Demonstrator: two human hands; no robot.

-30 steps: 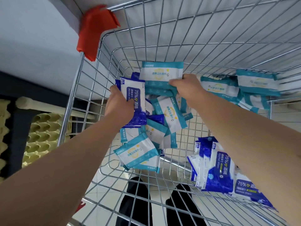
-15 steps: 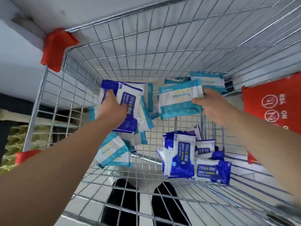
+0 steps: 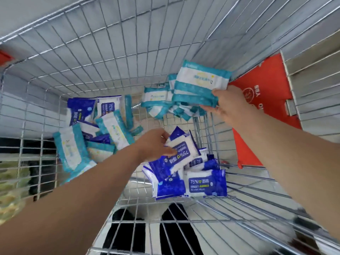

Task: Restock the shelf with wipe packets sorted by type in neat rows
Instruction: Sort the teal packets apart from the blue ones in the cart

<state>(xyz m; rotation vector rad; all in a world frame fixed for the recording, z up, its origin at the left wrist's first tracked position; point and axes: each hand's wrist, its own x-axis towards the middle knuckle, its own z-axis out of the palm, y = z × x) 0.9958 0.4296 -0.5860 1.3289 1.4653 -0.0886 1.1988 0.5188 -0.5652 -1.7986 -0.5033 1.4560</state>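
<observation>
Now, head view: looking down into a wire cart [image 3: 110, 52], with both bare forearms reaching in; the edges of the picture are blurred.
Left grip [image 3: 152, 144]: closed on a blue packet [image 3: 184, 151], with the thumb lying across its printed face and the fingers curled over its upper edge.
Blue packet: tilted, its "75%" label upside down to the camera, at the top of the blue pile [image 3: 206, 183]. I cannot tell whether it rests on that pile or is lifted clear of it.
Right grip [image 3: 228, 103]: pinching a teal packet [image 3: 200, 83] by its right-hand end, thumb on top and fingers underneath.
Teal packet: held in the air and tilted, near the far right corner of the cart, just beside the teal pile [image 3: 158, 100]. It may be more than one packet stacked; the count is unclear.
Blue pile: on the near right of the cart floor, several blue-and-white packets overlapping, the front one lying flat and face up.
Teal pile: against the far wall, around the middle, with loose, overlapping packets.
Mixed pile [image 3: 103, 126]: on the left of the cart floor, teal and blue packets jumbled together.
Red flap [image 3: 266, 107]: on the cart's right side, with white printing.
Red corner guard [image 3: 3, 57]: at the far left corner of the rim.
Shoes [image 3: 119, 232]: two dark shapes seen through the floor wires.
</observation>
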